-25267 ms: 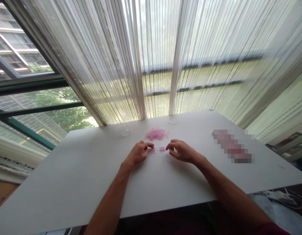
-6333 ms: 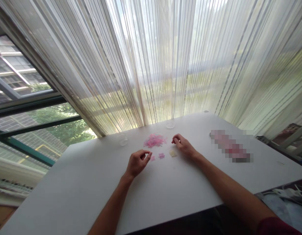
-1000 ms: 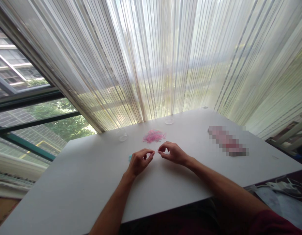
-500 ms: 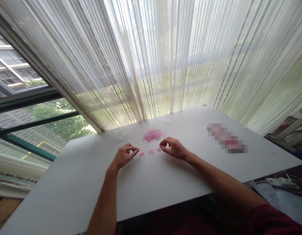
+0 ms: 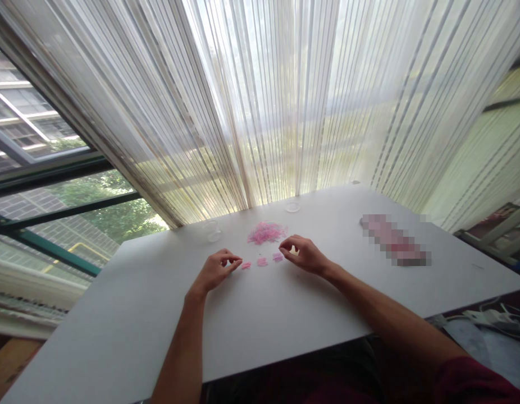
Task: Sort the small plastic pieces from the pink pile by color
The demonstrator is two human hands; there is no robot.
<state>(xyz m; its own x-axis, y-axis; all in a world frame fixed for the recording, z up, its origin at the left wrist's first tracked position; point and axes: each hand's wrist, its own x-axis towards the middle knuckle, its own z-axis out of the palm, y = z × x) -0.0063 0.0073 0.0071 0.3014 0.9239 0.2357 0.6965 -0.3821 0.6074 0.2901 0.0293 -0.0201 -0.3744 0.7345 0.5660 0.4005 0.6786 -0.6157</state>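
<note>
A loose heap of pink and purple thin strips lies on the white table beyond my hands. In front of it, three small piles form a row: a coral one, a pink one and a purple one. My left hand is at the row's left end, thumb and forefinger pinched together close to the coral pile. At the right end my right hand is pinched too, its fingertips just beside the purple pile. Anything between either pair of fingertips is too small to make out.
Two clear, shallow round dishes stand toward the back, a left dish and a right dish. A blurred-out pinkish object lies on the table's right side. String curtains hang along the far edge. Cables lie beyond the right edge.
My right fingertips have shifted slightly right, off the purple pile, which now shows more fully. My left hand stays beside the coral pile. The view has shifted a little.
</note>
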